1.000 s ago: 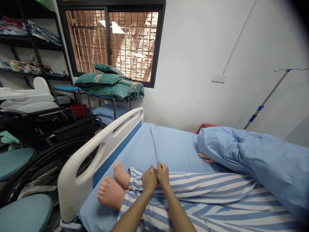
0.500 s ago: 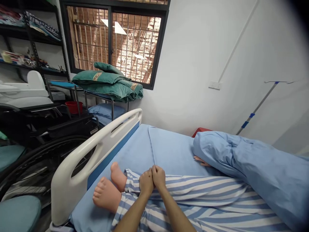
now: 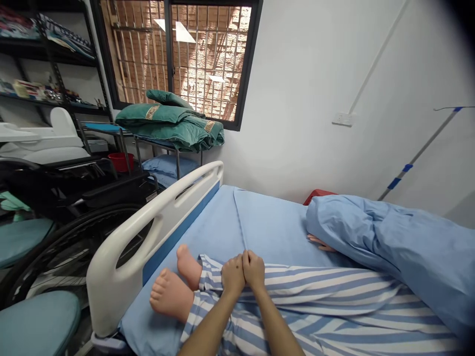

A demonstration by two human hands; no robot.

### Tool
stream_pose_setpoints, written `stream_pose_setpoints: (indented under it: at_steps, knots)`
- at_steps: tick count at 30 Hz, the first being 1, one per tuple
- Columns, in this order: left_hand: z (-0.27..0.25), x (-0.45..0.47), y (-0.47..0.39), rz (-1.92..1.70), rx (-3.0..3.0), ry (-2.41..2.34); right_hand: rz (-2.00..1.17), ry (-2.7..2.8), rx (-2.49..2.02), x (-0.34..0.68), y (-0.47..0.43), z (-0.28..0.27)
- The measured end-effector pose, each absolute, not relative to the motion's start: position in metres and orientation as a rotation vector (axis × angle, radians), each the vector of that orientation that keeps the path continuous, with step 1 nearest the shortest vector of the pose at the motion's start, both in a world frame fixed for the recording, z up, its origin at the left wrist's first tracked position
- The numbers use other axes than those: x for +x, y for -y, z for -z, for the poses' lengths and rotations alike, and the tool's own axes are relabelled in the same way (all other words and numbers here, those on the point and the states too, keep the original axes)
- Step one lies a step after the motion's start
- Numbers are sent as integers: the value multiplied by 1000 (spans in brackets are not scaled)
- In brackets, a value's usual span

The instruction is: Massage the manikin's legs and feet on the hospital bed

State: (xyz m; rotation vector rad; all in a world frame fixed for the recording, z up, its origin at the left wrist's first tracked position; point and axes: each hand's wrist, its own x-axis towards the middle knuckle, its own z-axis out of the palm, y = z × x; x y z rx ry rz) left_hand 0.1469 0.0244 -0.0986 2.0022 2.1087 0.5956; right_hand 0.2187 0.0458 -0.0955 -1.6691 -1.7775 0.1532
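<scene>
My left hand [image 3: 233, 274] and my right hand [image 3: 254, 269] are closed side by side, touching, at the far edge of the striped trousers [image 3: 315, 287]. A long raised crease in the blue bed sheet [image 3: 274, 217] runs straight to my knuckles, and both fists appear to grip that sheet; my fingertips are hidden. The trousers are on a manikin lying on the bed, its bare feet [image 3: 172, 294] left of my hands. Further right, a blue quilt [image 3: 371, 222] covers its upper part, and the manikin's fingers [image 3: 321, 242] stick out from under the quilt.
A white bed end board [image 3: 126, 247] stands left of the feet. Beyond it are a wheelchair [image 3: 92, 232] and a teal stool [image 3: 40, 321]. Green bedding [image 3: 178, 123] is piled below the window. An IV pole [image 3: 419, 158] rises behind the bed at right.
The view has shifted a little, so everything appears further right and slightly higher. My hands keep the same closed pose at the same place on the bed.
</scene>
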Motion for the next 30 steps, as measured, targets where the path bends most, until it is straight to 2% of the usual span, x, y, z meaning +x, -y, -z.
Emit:
stream_pose_setpoints:
  at_steps: [7, 15, 18, 20, 26, 30]
  knots:
    - [107, 146, -22, -662, 2008, -2104, -127, 1738, -1699, 220, -43, 101]
    - [86, 133, -58, -978, 1545, -1938, -380, 1591, -1455, 229, -55, 100]
    - [79, 135, -66, -1084, 1540, -1916, -406, 1559, -1427, 230, -56, 101]
    - [85, 140, -63, -1036, 1619, -1948, -402, 1558, -1431, 229, -56, 102]
    - [106, 149, -43, -593, 1950, -2052, -300, 1592, -1549, 226, -54, 104]
    - [101, 149, -42, -532, 1981, -2051, -272, 1612, -1576, 224, -53, 103]
